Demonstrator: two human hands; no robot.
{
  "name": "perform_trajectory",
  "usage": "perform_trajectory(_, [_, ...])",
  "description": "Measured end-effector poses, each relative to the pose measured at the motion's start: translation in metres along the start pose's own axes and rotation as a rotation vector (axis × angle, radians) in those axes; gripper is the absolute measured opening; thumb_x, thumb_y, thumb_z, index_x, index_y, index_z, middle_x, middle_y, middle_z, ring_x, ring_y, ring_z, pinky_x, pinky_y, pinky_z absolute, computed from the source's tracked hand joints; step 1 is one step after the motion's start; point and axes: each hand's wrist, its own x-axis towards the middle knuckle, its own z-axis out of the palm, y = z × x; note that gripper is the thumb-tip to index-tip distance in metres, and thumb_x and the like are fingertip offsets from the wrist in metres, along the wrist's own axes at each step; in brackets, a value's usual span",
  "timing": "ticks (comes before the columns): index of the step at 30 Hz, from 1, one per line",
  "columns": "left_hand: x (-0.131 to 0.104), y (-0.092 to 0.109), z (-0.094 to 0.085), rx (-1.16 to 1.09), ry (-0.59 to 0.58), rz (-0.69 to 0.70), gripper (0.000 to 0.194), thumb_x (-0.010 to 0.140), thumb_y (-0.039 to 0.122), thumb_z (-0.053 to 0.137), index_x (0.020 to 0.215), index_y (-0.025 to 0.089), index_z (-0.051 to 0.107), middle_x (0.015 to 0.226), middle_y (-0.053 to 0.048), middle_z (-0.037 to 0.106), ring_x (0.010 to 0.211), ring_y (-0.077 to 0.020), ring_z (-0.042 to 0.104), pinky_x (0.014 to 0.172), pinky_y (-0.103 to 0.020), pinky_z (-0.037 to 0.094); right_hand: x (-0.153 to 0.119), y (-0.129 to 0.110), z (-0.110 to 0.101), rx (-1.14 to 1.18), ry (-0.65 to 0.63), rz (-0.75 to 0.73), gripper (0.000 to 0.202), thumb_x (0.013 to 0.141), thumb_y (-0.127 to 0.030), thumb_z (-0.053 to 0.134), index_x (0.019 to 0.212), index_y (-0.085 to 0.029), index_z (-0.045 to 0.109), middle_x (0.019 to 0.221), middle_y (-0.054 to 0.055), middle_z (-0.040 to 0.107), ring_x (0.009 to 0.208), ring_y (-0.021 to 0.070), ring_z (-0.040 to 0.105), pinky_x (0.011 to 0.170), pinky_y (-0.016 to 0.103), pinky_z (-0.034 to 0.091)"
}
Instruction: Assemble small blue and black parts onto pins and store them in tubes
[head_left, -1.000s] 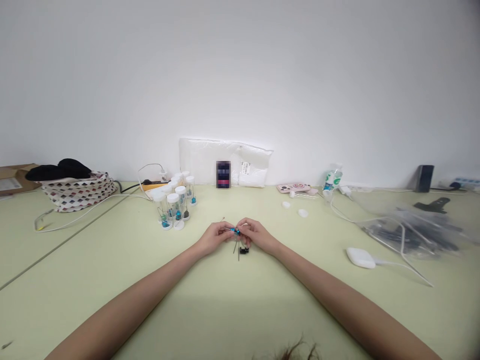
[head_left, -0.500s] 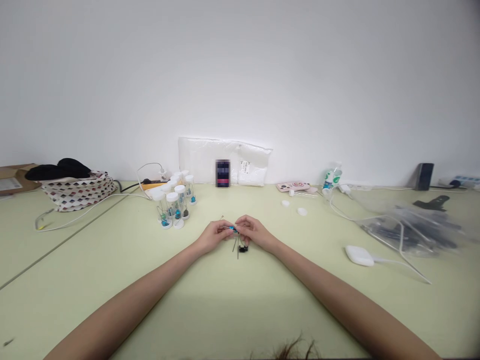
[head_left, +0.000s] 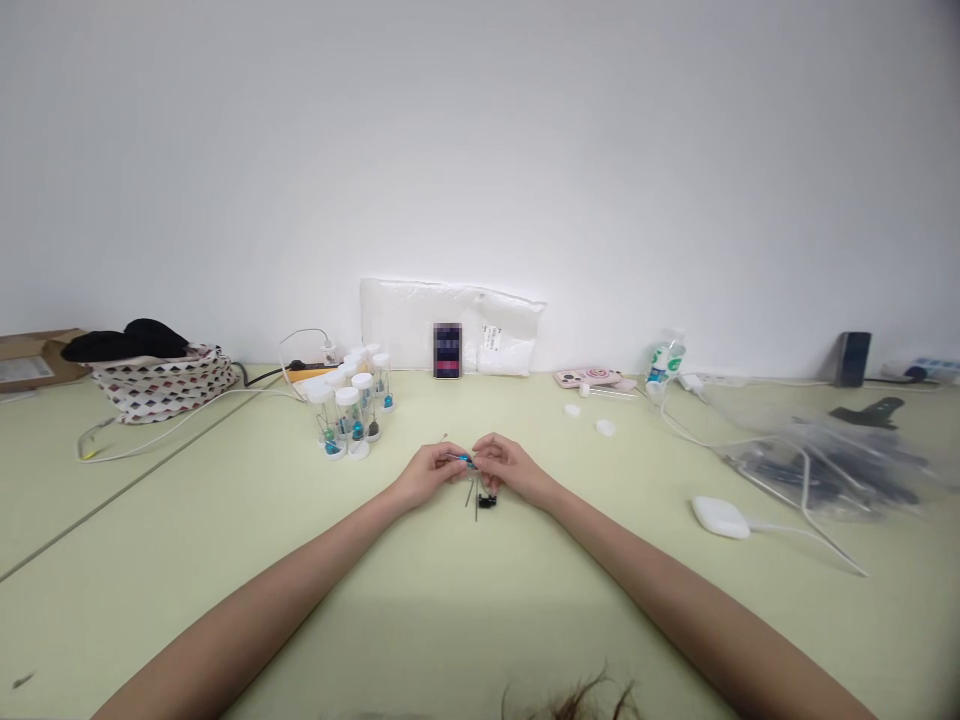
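Between both hands, just above the table, is a small shiny blue piece (head_left: 466, 461) with a thin rod; its exact kind is too small to make out. My left hand (head_left: 427, 472) pinches it from the left. From the other side, the fingertips of my right hand (head_left: 511, 468) are closed on its right end. A small black part (head_left: 487, 501) lies on the table right under my right fingers. Beside it are two thin dark rods (head_left: 476, 503). The fingers partly cover the blue piece.
Several clear tubes with white caps (head_left: 348, 397) stand to the left, blue pieces inside. A phone (head_left: 448, 350) leans on a white package (head_left: 405, 320) at the wall. White caps (head_left: 605, 428), a white charger (head_left: 720, 517) and a plastic bag of dark parts (head_left: 832, 465) are on the right.
The whole view has shifted slightly, with things appearing a little lower. Both hands keep their hold on the blue piece, and the parts beneath stay put.
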Motion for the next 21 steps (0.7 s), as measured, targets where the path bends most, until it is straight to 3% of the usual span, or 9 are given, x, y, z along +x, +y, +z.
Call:
perform_trajectory(9, [-0.0007,0.0024,0.0007,0.032,-0.010,0.009,0.031,0.074,0.038,0.055,0.092,0.012,0.059,0.080,-0.007,0.062,0.071,-0.0141,0.055,0.066,-0.026,0.041,-0.0004,0.0008,-0.0007,0.003,-0.015,0.008,0.030,0.074,-0.041,0.056,0.092,-0.019,0.048,0.061,-0.002,0.056,0.050,0.0093,0.053,0.045,0.021,0.045])
perform_trajectory(13, [-0.0003,0.0014,0.0004,0.040,0.006,0.003,0.030,0.074,0.037,0.056,0.090,0.012,0.059,0.076,-0.005,0.061,0.067,-0.0126,0.054,0.065,-0.026,0.042,-0.0005,0.0013,-0.0009,0.015,-0.002,-0.006,0.032,0.070,-0.039,0.061,0.091,-0.020,0.048,0.064,-0.003,0.056,0.050,0.0089,0.053,0.046,0.021,0.045])
perform_trajectory(18, [-0.0005,0.0021,0.0009,0.035,-0.029,0.024,0.030,0.076,0.036,0.053,0.094,0.012,0.058,0.081,-0.008,0.062,0.073,-0.0146,0.055,0.065,-0.026,0.041,0.0019,0.0040,-0.0017,0.010,-0.039,0.018,0.029,0.078,-0.043,0.050,0.094,-0.019,0.048,0.064,0.000,0.059,0.051,0.0094,0.053,0.046,0.021,0.045])
perform_trajectory(21, [-0.0007,0.0022,0.0001,0.040,-0.006,0.017,0.030,0.075,0.036,0.054,0.092,0.012,0.058,0.078,-0.006,0.061,0.069,-0.0131,0.055,0.065,-0.025,0.041,0.0019,0.0043,-0.0017,0.002,-0.020,0.008,0.029,0.076,-0.041,0.053,0.094,-0.019,0.048,0.066,0.000,0.056,0.054,0.0098,0.054,0.046,0.021,0.046])
